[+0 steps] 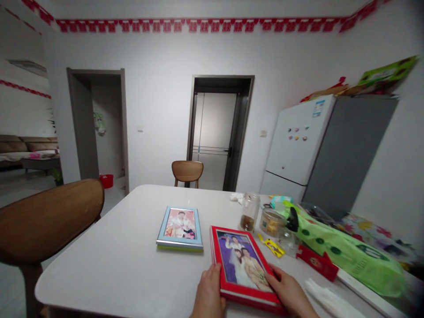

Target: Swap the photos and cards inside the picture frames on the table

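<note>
A thick red photo album (245, 260) with a wedding picture on its cover is tilted at the near side of the table. My left hand (209, 289) grips its lower left edge, with the thumb along the side. At the lower right edge, my right hand (289, 289) also holds it, thumb on the cover. The fingers beneath the album are hidden. To its left, a light blue photo album (181, 229) with a portrait on the front lies flat on the white table (109, 260).
Right of the album stand a glass jar (249, 212), a round tub (272, 222) and a yellow wrapper (274, 247). A green bag (347, 251), a red box (318, 263) and white tissue (326, 296) crowd the right side. Wooden chairs (187, 171) stand around the table.
</note>
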`<state>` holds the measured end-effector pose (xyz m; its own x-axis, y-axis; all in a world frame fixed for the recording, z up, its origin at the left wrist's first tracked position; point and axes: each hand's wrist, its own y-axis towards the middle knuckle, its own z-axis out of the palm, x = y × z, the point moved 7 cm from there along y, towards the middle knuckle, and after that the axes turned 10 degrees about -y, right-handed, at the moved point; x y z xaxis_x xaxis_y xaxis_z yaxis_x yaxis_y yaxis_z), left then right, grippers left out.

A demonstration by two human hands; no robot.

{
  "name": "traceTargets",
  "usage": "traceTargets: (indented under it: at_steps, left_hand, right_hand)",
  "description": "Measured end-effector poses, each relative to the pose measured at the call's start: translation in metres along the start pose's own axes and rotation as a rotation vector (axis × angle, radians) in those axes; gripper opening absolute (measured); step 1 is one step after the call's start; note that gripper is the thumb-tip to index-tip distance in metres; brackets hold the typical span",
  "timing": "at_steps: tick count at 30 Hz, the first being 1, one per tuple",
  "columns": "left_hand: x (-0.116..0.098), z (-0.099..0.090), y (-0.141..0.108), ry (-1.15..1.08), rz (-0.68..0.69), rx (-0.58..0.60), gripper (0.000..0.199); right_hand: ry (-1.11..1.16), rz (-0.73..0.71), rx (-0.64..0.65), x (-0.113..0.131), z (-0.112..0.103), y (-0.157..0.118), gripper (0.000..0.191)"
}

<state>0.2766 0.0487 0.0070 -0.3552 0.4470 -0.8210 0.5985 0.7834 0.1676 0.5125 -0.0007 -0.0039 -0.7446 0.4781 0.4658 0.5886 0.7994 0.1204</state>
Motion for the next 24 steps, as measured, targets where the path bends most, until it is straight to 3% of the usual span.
traceTargets:
  at_steps: [8, 16, 24]
  left_hand:
    - [0.01, -0.01, 0.019, -0.024, 0.028, -0.035, 0.074]
    - [0.01, -0.019, 0.02, -0.008, 0.043, -0.038, 0.072]
    - [0.017, -0.016, 0.022, -0.043, 0.058, -0.051, 0.072]
  right_hand:
    - [-0.037, 0.007, 0.002, 0.015, 0.012, 0.026, 0.06]
    - [-0.016, 0.008, -0.026, 0.022, 0.016, 0.029, 0.056]
    - [-0.078, 0.028, 0.012, 0.016, 0.018, 0.033, 0.063]
